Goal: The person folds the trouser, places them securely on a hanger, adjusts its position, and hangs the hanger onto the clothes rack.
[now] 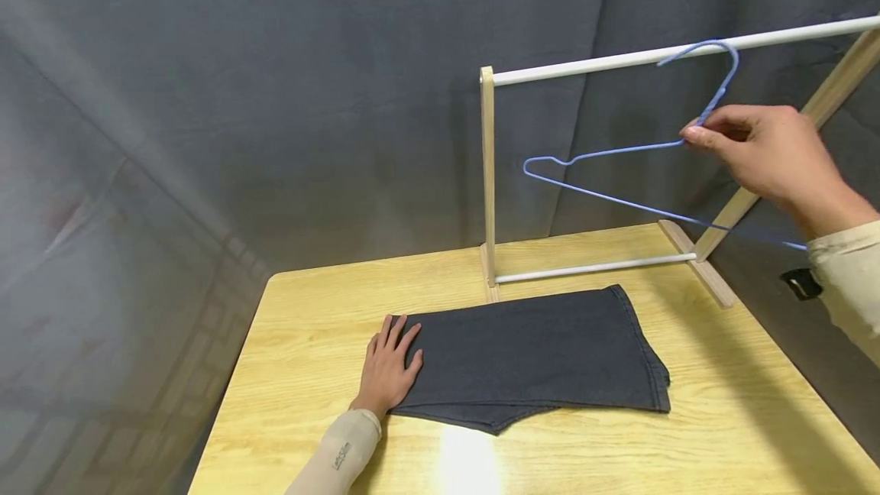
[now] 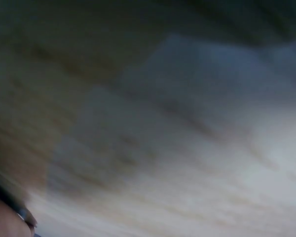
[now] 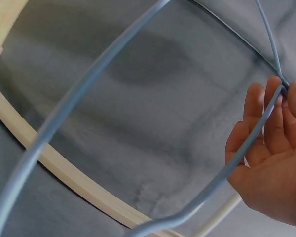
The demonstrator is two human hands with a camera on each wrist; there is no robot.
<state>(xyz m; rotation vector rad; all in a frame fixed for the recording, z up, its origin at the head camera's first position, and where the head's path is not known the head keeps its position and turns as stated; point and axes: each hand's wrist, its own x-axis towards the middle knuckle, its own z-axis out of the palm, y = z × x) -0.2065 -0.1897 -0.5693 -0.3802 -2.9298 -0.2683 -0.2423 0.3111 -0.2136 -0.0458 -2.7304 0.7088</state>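
Observation:
My right hand [image 1: 773, 147] pinches a blue wire hanger [image 1: 619, 150] at its neck between thumb and fingers. The hanger's hook overlaps the rack's white upper rail [image 1: 584, 67] in the head view. From the right wrist view, the hanger's thin bars [image 3: 84, 91] cross close to the camera, and the fingers [image 3: 254, 106] meet at the neck. On the table lie dark folded trousers [image 1: 529, 354], flat, with a stitched hem at the right end. My left hand [image 1: 388, 369] rests on their left end, fingers spread. The left wrist view is blurred.
The rack has wooden side posts [image 1: 489, 174], a foot [image 1: 697, 262] on each side and a white lower bar [image 1: 598, 270]. It stands at the back right of the light wooden table [image 1: 309, 342]. Grey curtains [image 1: 344, 98] hang behind and beside the table.

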